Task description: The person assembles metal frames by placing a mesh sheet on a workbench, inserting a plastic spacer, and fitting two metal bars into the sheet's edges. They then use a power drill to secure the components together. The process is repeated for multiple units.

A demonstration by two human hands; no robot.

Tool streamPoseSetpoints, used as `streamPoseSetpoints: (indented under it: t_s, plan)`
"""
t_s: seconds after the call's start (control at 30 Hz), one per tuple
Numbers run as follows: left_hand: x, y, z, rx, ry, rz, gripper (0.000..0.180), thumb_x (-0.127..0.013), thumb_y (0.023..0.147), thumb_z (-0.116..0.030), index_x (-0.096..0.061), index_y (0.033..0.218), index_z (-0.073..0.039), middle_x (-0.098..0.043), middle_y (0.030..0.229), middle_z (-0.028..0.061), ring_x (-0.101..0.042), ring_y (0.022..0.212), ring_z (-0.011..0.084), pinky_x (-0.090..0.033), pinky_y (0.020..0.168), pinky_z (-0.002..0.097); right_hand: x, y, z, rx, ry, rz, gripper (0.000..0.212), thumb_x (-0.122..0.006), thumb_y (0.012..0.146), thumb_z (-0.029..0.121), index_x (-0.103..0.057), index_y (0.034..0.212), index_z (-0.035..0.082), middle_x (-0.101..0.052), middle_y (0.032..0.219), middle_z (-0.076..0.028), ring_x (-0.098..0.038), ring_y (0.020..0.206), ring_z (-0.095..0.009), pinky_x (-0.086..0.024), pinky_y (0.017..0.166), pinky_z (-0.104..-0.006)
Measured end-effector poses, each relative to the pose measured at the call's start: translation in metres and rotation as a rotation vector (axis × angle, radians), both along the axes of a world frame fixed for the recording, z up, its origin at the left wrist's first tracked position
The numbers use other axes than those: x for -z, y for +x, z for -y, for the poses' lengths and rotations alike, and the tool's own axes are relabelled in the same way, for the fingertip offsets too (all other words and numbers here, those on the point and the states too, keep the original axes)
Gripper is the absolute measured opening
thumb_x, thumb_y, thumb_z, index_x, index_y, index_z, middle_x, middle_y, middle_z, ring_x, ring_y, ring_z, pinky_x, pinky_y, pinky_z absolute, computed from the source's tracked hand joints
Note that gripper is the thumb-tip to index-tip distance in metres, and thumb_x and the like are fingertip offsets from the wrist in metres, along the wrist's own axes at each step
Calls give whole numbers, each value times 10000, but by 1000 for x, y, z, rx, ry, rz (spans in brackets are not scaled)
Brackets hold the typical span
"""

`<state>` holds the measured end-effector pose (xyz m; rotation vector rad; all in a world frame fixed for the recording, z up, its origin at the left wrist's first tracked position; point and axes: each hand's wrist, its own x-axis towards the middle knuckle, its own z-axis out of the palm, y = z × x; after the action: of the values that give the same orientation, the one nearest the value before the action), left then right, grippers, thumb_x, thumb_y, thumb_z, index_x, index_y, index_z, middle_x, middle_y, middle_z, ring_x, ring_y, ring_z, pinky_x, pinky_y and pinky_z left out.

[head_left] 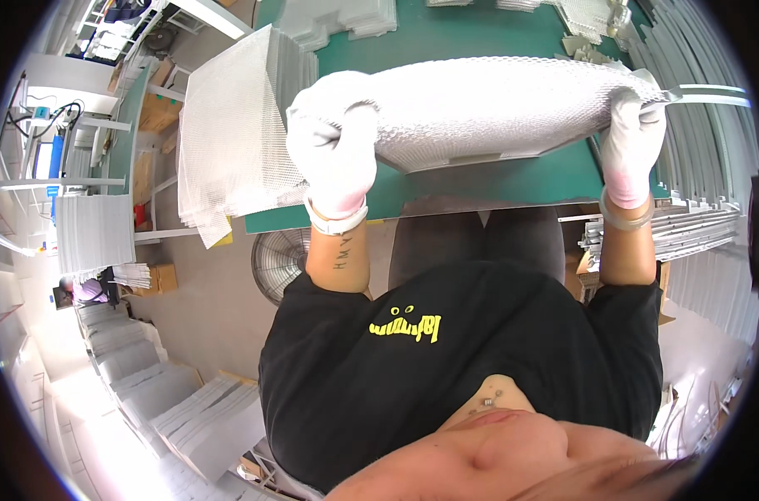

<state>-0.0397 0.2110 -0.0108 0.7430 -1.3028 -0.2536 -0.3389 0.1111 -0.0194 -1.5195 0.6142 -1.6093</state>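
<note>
A curved sheet of fine silvery metal mesh is held up over the green table by both my hands. My left hand, in a white glove, is closed on its left end. At the right end, the gloved fingers of my right hand pinch its edge. A pale metal strip runs from beside my right hand toward the right rim; whether that hand also grips it I cannot tell. The sheet's lower edge tilts toward me above the table's near side, hiding part of the tabletop.
A stack of mesh sheets overhangs the left of the green table. More mesh pieces lie at the back. Long metal strips crowd the right side. A round fan stands below, and sheet stacks line the lower left.
</note>
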Motion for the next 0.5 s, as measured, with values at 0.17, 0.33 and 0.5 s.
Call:
streamPoseSetpoints:
  t_s: [0.17,0.33,0.5]
  plan:
    - [6,-4,3,-153,40,79,93,-602,836,71,-614,894,-2,-662,990,133,-617,880,170,-475,783,270,-27,27,1,308,-157,11,727,-751,818,-10,-355,1427,-33,-603,1115,-85,-588,952,-117,-499,827,-269]
    - [8,-1,8,-40,75,-10,122,-582,859,73,-521,883,-31,-637,970,94,-589,886,147,-459,804,266,-50,7,12,58,-305,-165,875,-758,767,-50,-281,1501,-13,-634,1075,-114,-638,941,-177,-527,832,-302]
    - [9,-1,6,43,94,-74,179,-599,863,66,-558,1021,-9,-632,1032,74,-583,920,119,-459,847,263,-110,-26,22,-100,-636,-797,520,-729,827,24,-583,1326,10,-682,976,-103,-647,821,-198,-525,767,-331]
